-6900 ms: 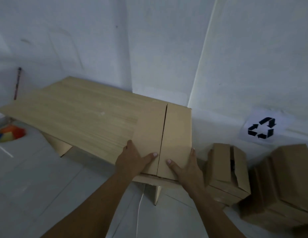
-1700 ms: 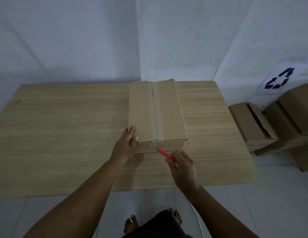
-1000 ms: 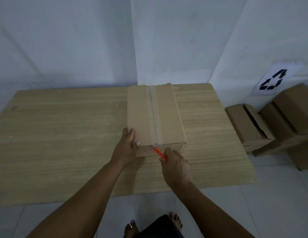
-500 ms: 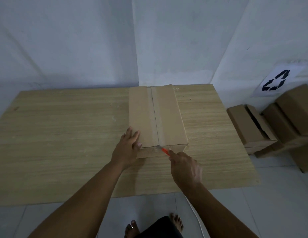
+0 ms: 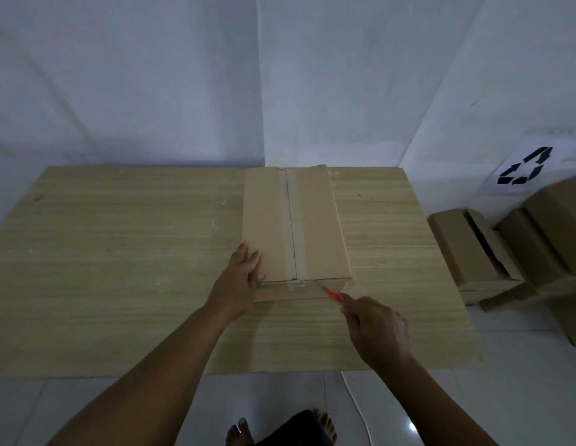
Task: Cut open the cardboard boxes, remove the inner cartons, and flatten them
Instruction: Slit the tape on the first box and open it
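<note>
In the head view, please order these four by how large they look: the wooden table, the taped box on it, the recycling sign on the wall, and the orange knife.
1. wooden table
2. taped box
3. recycling sign, though it hangs farther from the camera, so its true size is unsure
4. orange knife, held in the right hand, which partly hides it

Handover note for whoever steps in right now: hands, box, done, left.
Left hand: flat against the near-left corner of the taped cardboard box, steadying it on the wooden table.
Right hand: grip on an orange-handled cutter, blade tip at the box's near top edge, right of the centre tape.
Done: box placed on the table; the cut is at the near edge.
Left: the centre tape looks uncut; slit it, open the flaps, pull the inner cartons, flatten. More boxes wait on the floor at right, under the recycling sign.
</note>
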`<state>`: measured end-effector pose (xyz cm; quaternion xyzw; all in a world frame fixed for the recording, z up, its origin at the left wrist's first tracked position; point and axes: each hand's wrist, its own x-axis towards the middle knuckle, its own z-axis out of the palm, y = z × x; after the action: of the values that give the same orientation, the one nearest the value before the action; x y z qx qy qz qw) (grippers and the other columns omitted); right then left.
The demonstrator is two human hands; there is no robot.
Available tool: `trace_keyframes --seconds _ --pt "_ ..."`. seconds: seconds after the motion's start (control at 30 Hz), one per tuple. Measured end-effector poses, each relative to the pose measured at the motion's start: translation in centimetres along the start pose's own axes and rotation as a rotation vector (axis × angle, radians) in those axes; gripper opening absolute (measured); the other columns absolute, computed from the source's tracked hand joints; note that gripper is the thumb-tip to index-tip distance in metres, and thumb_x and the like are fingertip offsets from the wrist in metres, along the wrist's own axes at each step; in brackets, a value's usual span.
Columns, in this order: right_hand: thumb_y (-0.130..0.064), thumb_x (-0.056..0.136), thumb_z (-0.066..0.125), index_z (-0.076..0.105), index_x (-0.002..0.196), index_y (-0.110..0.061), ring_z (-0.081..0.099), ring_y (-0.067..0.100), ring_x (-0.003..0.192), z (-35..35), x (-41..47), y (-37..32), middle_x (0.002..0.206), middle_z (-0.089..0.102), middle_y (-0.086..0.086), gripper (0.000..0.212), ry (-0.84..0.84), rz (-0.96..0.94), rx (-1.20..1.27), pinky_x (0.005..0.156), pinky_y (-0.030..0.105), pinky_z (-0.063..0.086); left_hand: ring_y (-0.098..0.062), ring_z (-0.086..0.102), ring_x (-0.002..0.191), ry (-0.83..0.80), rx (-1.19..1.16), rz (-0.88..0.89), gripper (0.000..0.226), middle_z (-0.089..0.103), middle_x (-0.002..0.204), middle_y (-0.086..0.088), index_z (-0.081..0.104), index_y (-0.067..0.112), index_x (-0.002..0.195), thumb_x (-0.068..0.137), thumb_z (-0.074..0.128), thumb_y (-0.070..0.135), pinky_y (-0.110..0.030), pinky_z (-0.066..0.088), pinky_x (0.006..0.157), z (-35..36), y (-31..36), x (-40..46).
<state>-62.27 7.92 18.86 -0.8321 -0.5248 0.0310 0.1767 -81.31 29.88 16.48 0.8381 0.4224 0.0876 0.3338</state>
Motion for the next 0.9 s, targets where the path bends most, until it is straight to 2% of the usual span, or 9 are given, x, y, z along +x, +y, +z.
trace_keyframes --seconds 0.17,0.27,0.33,0.4,0.5,0.6,0.7,0.8,0.9 --pt "-0.029 0.095 0.061 0.069 0.124 -0.023 0.050 -0.005 0.053 -0.7 -2.2 1.8 0.077 0.061 -0.018 0.031 0.138 -0.011 0.225 0.047 0.012 0.041 -0.014 0.008 0.153 -0.001 0.056 -0.029 0.059 0.005 0.167 0.003 0.036 0.019 0.154 0.100 0.056 0.029 -0.036 0.019 0.122 -0.5 0.3 0.2" --pt "-0.031 0.099 0.052 0.068 0.123 -0.018 0.056 0.000 0.054 -1.6 -0.1 1.1 0.073 0.066 -0.011 0.032 0.237 0.053 0.250 0.047 0.014 0.042 -0.017 0.024 0.148 0.050 0.042 -0.035 0.060 0.020 0.163 -0.001 0.048 0.018 0.148 0.092 0.066 0.031 -0.028 0.024 0.117 -1.0 0.5 0.6" --pt "-0.029 0.102 0.049 0.066 0.126 -0.020 0.063 0.009 0.061 -2.2 2.6 0.0 0.076 0.069 -0.007 0.030 0.224 0.113 0.279 0.053 0.021 0.042 -0.019 0.034 0.143 0.063 -0.004 -0.022 0.070 0.030 0.155 -0.006 0.053 0.016 0.144 0.078 0.068 0.038 -0.028 0.030 0.114 -1.6 1.0 1.0" --pt "-0.029 0.103 0.046 0.061 0.129 -0.021 0.065 0.014 0.070 -2.4 5.4 -1.1 0.083 0.070 -0.004 0.032 0.177 0.153 0.337 0.061 0.027 0.046 -0.018 0.033 0.143 0.052 -0.012 -0.005 0.079 0.032 0.153 -0.005 0.052 0.018 0.144 0.069 0.066 0.038 -0.031 0.031 0.116 -1.9 1.3 1.8" --pt "-0.036 0.105 0.036 0.052 0.131 -0.031 0.066 0.020 0.078 -2.5 9.8 -3.0 0.090 0.070 -0.003 0.031 0.108 0.205 0.295 0.069 0.038 0.054 -0.017 0.025 0.148 0.085 -0.042 0.054 0.070 0.029 0.157 -0.003 0.050 0.021 0.145 0.077 0.063 0.034 -0.040 0.030 0.119 -2.0 1.3 3.4" --pt "-0.031 0.106 0.034 0.049 0.134 -0.026 0.066 0.024 0.084 -2.1 14.4 -5.2 0.096 0.070 0.003 0.032 0.075 0.254 0.256 0.074 0.039 0.054 -0.024 0.029 0.148 0.191 0.066 0.171 0.052 0.034 0.156 -0.009 0.052 0.017 0.143 0.092 0.060 0.017 -0.042 0.034 0.117 -1.8 0.8 5.2" --pt "-0.024 0.106 0.033 0.041 0.142 -0.023 0.064 0.027 0.086 -1.5 18.5 -7.5 0.101 0.069 0.009 0.036 0.029 0.277 0.210 0.072 0.036 0.050 -0.034 0.023 0.150 0.195 0.131 0.176 0.048 0.031 0.159 -0.015 0.049 0.012 0.144 0.100 0.046 0.030 -0.046 0.028 0.120 -1.8 -0.1 6.6" --pt "-0.017 0.103 0.034 0.037 0.147 -0.023 0.059 0.027 0.081 -0.7 22.0 -9.0 0.101 0.068 0.010 0.044 -0.009 0.270 0.148 0.069 0.034 0.045 -0.028 0.005 0.153 0.104 0.185 0.190 0.076 0.018 0.165 -0.010 0.037 0.010 0.152 0.096 0.015 0.056 -0.045 0.015 0.124 -1.1 -1.2 7.5" --pt "-0.008 0.097 0.036 0.039 0.147 -0.021 0.056 0.026 0.079 0.3 25.1 -9.9 0.099 0.068 0.012 0.051 -0.071 0.259 0.105 0.068 0.032 0.041 -0.026 -0.002 0.153 0.114 0.180 0.221 0.082 0.017 0.165 -0.008 0.038 0.009 0.152 0.097 0.009 0.063 -0.036 0.007 0.122 -0.1 -1.5 8.2"
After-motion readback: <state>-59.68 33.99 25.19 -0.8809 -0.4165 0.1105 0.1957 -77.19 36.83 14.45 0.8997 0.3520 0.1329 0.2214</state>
